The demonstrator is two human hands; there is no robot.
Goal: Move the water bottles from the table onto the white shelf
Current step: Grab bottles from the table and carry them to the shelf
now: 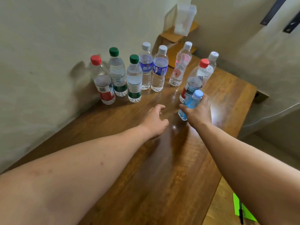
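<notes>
Right hand [198,111] has its fingers wrapped round the blue bottle [189,103] on the table [162,159], probably for lifting. Left hand [155,120] is just left of it, fingers loosely curled, empty. Remaining bottles [134,78] stand behind it.

Surface: wooden table [162,159], brown and glossy.
Far end: water bottles [158,73] standing upright in a loose row; caps are red, green and white.

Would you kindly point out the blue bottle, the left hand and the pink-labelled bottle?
blue bottle [190,102]: head view, body below cap.
left hand [156,122]: head view, back of hand.
pink-labelled bottle [178,70]: head view, its label.
</notes>
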